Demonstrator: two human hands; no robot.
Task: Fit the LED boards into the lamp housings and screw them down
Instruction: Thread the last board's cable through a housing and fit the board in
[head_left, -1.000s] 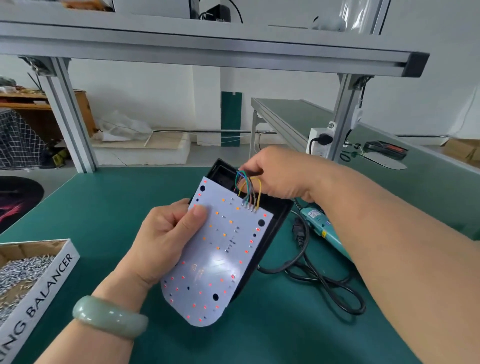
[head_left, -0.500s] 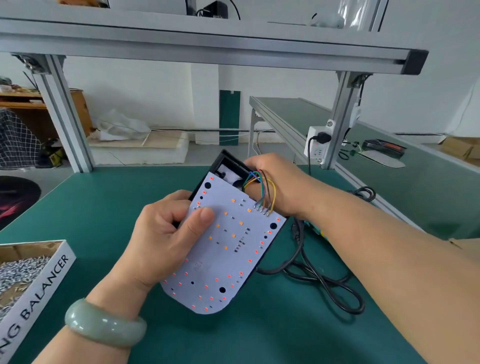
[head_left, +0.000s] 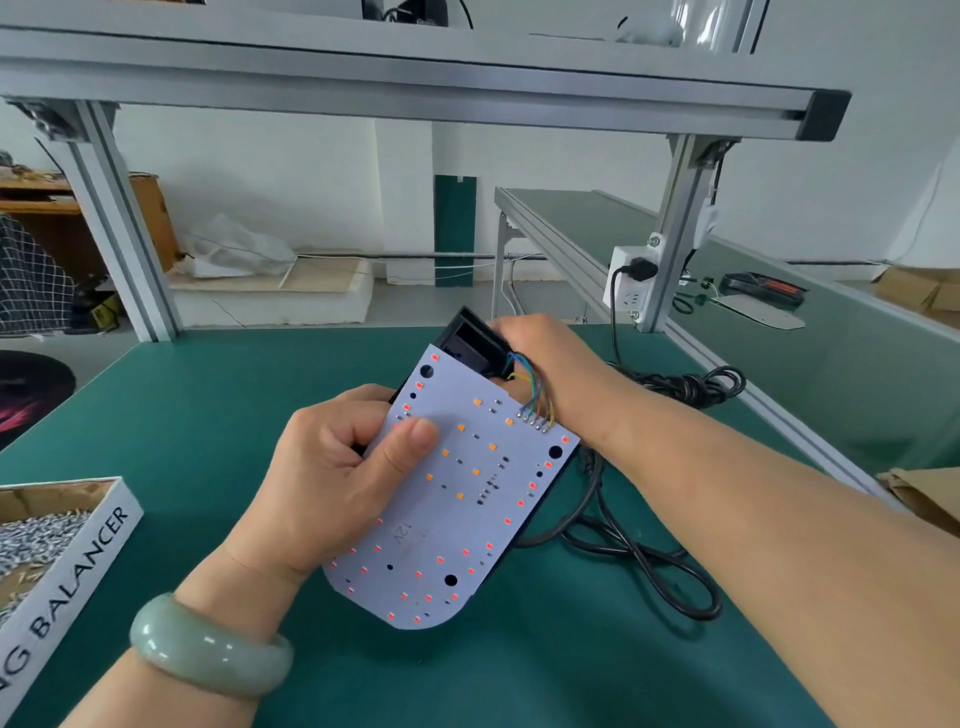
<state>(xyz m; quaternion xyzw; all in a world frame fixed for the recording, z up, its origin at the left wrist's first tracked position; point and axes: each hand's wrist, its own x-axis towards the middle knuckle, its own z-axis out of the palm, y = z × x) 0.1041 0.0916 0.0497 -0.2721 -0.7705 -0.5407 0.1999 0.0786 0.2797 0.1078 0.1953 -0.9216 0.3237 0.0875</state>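
Observation:
A white LED board (head_left: 457, 499) dotted with red and orange LEDs lies over a black lamp housing (head_left: 470, 340), held tilted above the green table. My left hand (head_left: 332, 478) grips the board and housing at their left edge, thumb pressed on the board's face. My right hand (head_left: 540, 358) curls round the housing's far right corner, beside the bundle of coloured wires (head_left: 530, 387) soldered to the board. Most of the housing is hidden under the board.
A cardboard box of small screws (head_left: 47, 535) sits at the left edge. A black power cable (head_left: 639, 561) loops on the table right of the board. An aluminium frame post with a socket (head_left: 631, 283) stands behind. A second bench runs along the right.
The board has slid down and right over the housing, lying flatter on it. My right hand has moved from the wires to the housing's far corner. My left thumb has shifted further onto the board.

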